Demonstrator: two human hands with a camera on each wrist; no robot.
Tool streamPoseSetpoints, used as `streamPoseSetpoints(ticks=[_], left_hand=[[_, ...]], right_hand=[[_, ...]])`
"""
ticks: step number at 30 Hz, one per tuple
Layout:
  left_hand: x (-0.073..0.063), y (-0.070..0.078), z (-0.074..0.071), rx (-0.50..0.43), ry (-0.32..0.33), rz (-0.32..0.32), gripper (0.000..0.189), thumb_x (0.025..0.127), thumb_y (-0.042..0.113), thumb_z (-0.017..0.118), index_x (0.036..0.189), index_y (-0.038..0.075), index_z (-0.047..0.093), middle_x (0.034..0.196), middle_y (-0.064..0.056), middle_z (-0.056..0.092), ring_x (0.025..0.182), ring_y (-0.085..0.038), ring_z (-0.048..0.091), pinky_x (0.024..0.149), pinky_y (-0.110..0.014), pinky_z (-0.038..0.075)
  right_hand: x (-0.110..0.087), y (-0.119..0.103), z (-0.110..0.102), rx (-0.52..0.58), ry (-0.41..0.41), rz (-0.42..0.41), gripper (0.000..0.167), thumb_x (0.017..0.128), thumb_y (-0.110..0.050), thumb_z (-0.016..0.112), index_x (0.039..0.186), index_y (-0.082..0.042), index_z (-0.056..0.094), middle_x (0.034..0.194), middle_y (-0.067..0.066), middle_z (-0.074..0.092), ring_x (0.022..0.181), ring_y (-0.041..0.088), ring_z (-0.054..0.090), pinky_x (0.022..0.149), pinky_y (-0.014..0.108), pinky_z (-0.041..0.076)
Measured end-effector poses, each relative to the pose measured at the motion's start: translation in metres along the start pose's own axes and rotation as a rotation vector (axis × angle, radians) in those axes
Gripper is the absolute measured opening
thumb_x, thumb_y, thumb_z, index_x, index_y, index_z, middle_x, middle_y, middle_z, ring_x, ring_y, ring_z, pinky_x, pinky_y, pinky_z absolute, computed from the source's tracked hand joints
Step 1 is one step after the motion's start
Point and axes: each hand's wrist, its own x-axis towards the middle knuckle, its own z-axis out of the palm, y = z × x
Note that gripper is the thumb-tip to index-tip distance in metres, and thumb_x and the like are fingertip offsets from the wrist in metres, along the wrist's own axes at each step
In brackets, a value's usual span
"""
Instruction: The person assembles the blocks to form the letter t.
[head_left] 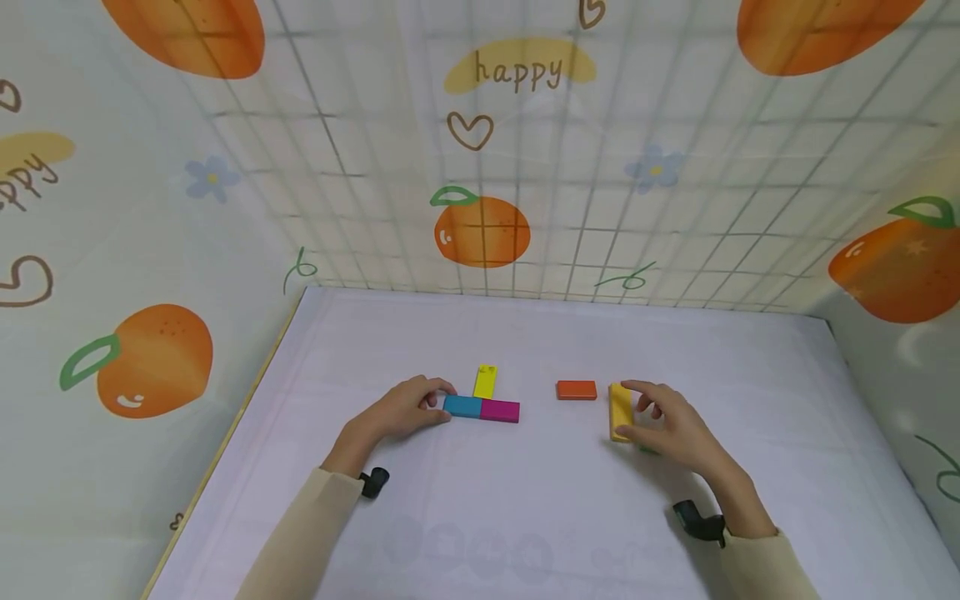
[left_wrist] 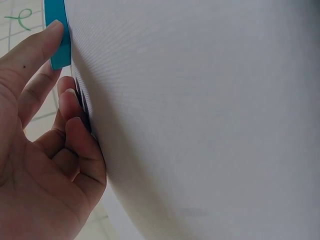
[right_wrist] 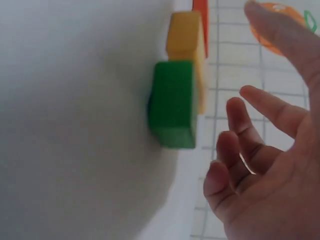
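Green block [right_wrist: 174,102] and amber block [head_left: 619,411] are set right of the magenta block [head_left: 500,412], the right hand [head_left: 672,425] held spread over them. Against the magenta block's left end, a blue block [head_left: 463,407] is pinched by the left hand [head_left: 408,407]. Beyond and rightward, a red block [head_left: 576,390] is placed; behind that left end, a yellow block [head_left: 486,382].

Under the left hand [head_left: 401,408] and right hand [head_left: 671,427] spreads a white tabletop [head_left: 555,500]. Beyond them rises a grid-lined backdrop [head_left: 375,125] printed with a leafy orange [head_left: 482,232], a brown heart [head_left: 470,132] and the word "happy" [head_left: 519,70] (all lowercase, on a yellow smear). Left of the left hand, a pale side panel [head_left: 45,458] bears a second orange [head_left: 153,358].
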Motion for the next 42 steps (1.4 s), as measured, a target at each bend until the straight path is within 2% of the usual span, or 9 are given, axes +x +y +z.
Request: streamPoseSetpoints(ticks=[4, 8, 15, 21, 42], left_hand=[[0.0, 0.0, 0.0, 0.001, 0.0, 0.001, 0.035, 0.092, 0.027, 0.075, 0.125, 0.026, 0.064, 0.089, 0.001, 0.052, 0.083, -0.017, 0.05, 0.073, -0.035, 0.044], [0.0, 0.001, 0.0, 0.001, -0.002, -0.002, 0.035, 0.092, 0.028, 0.075, 0.125, 0.026, 0.064, 0.089, 0.001, 0.052, 0.083, -0.017, 0.05, 0.072, -0.034, 0.043], [-0.001, 0.003, -0.001, 0.002, 0.0, -0.014, 0.036, 0.092, 0.027, 0.075, 0.126, 0.026, 0.064, 0.089, 0.001, 0.052, 0.083, -0.017, 0.05, 0.073, -0.034, 0.044], [0.0, 0.002, -0.001, 0.001, 0.0, -0.016, 0.035, 0.092, 0.027, 0.075, 0.125, 0.027, 0.064, 0.089, 0.001, 0.052, 0.084, -0.017, 0.05, 0.074, -0.034, 0.044], [0.001, 0.002, 0.0, 0.01, -0.004, -0.014, 0.034, 0.092, 0.027, 0.075, 0.125, 0.026, 0.064, 0.089, 0.001, 0.052, 0.084, -0.016, 0.05, 0.074, -0.033, 0.044]], right_hand=[[0.003, 0.013, 0.0, -0.038, -0.05, -0.01, 0.081, 0.077, -0.034, 0.088, 0.143, -0.006, 0.05, 0.103, 0.01, 0.057, 0.091, 0.028, 0.048, 0.074, 0.04, 0.04], [0.005, 0.022, 0.0, -0.049, -0.091, -0.012, 0.089, 0.075, -0.036, 0.089, 0.146, -0.004, 0.045, 0.106, 0.01, 0.057, 0.092, 0.027, 0.047, 0.071, 0.037, 0.039], [0.008, 0.028, 0.001, -0.072, -0.144, 0.036, 0.099, 0.074, -0.042, 0.089, 0.15, -0.005, 0.038, 0.107, 0.008, 0.055, 0.09, 0.025, 0.043, 0.069, 0.035, 0.037], [0.011, 0.028, 0.0, -0.081, -0.168, 0.079, 0.1, 0.072, -0.044, 0.089, 0.15, -0.008, 0.038, 0.108, 0.009, 0.054, 0.091, 0.025, 0.042, 0.069, 0.036, 0.037], [0.013, 0.028, 0.002, -0.066, -0.178, 0.084, 0.096, 0.071, -0.04, 0.091, 0.146, -0.006, 0.042, 0.107, 0.009, 0.053, 0.092, 0.024, 0.044, 0.071, 0.036, 0.039]])
